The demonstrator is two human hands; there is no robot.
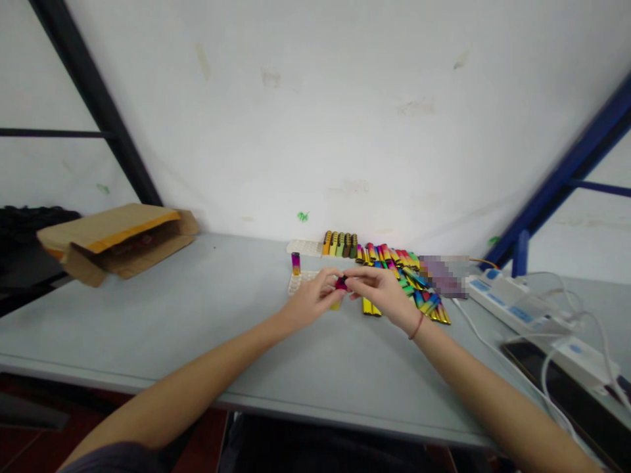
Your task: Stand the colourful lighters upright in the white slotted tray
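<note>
Over the middle of the table, my left hand (309, 300) pinches a small shiny tube (340, 284), pink-red with a dark top and a yellow lower end. My right hand (382, 289) closes its fingertips on the dark top of this same tube; whether a separate small part is between them I cannot tell. Just behind my left hand lies a white holed tray (294, 285), partly hidden by the hand. One purple-and-gold tube (296, 264) stands upright in it. Right of my hands, a pile of metallic rainbow tubes (387, 253) lies on its side, partly covered by my right hand.
Against the wall sits another white tray (304, 247), with rows of upright tubes (340, 244) at its right. An opened brown paper bag (128, 230) lies at far left. A power strip (513, 312), white cables and a dark phone (552, 374) occupy the right side.
</note>
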